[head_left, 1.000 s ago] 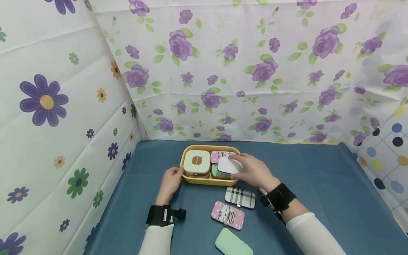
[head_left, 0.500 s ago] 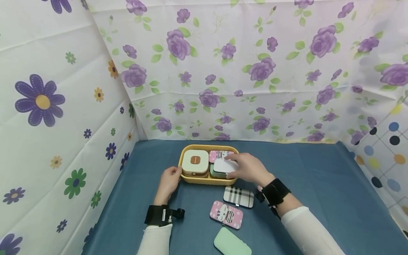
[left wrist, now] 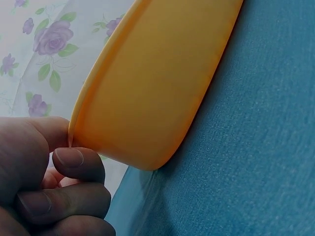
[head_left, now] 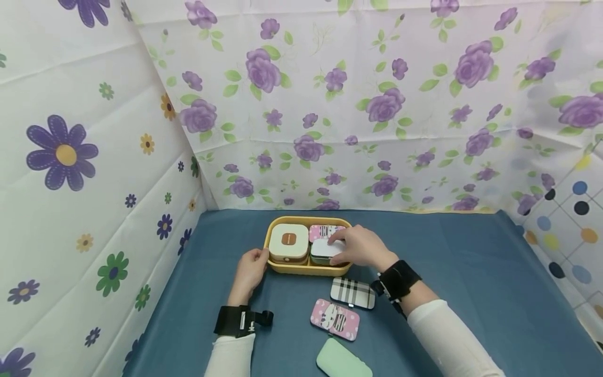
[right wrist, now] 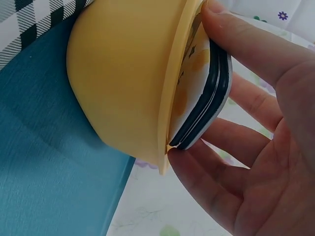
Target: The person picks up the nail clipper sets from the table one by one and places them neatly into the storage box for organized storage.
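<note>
My left hand [head_left: 249,269] pinches the left rim of a yellow plastic basket [head_left: 308,270]; the left wrist view shows thumb and finger at the basket's edge [left wrist: 78,105]. My right hand [head_left: 363,248] holds a flat, rounded white case [head_left: 325,248] over the basket's right side. Seen from the right wrist, this case [right wrist: 216,93] has dark edges and a patterned underside, and it stands tilted at the rim between thumb and fingers. Inside the basket sit a cream square box [head_left: 289,242] with a brown label and a pink cartoon case [head_left: 320,231]. The white case overlaps a green one beneath it.
In front of the basket lie a plaid case [head_left: 353,293], a pink cartoon case [head_left: 335,319] and a mint green case [head_left: 343,359] on the blue cloth [head_left: 466,283]. Flowered sheets [head_left: 330,131] rise behind and at the left.
My right hand has moved left with the white case, bringing it farther over the basket's right side. My left hand keeps its pinch on the rim.
</note>
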